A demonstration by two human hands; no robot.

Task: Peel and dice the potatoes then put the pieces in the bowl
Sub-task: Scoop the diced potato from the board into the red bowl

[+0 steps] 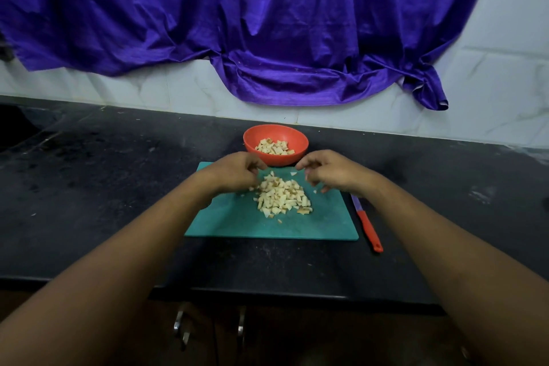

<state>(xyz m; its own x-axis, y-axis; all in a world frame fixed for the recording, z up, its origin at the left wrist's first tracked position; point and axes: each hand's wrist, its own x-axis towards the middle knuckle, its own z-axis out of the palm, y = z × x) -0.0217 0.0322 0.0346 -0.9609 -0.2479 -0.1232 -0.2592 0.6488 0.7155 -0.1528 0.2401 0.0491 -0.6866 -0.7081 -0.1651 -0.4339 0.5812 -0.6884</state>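
Note:
A heap of diced potato pieces (282,197) lies in the middle of the teal cutting board (326,226). Behind the board stands an orange bowl (255,140) with several diced pieces (274,147) inside. My left hand (234,172) hovers at the heap's left edge, fingers loosely curled, its lower fingers touching the outer pieces. Over the heap's right side, my right hand (326,172) has its fingers bent downward. I see nothing gripped in either hand.
A knife with an orange handle (370,230) lies on the black counter (104,187) just right of the board. A purple cloth (267,24) hangs on the tiled wall behind. Cabinet handles (181,327) show below the counter's front edge.

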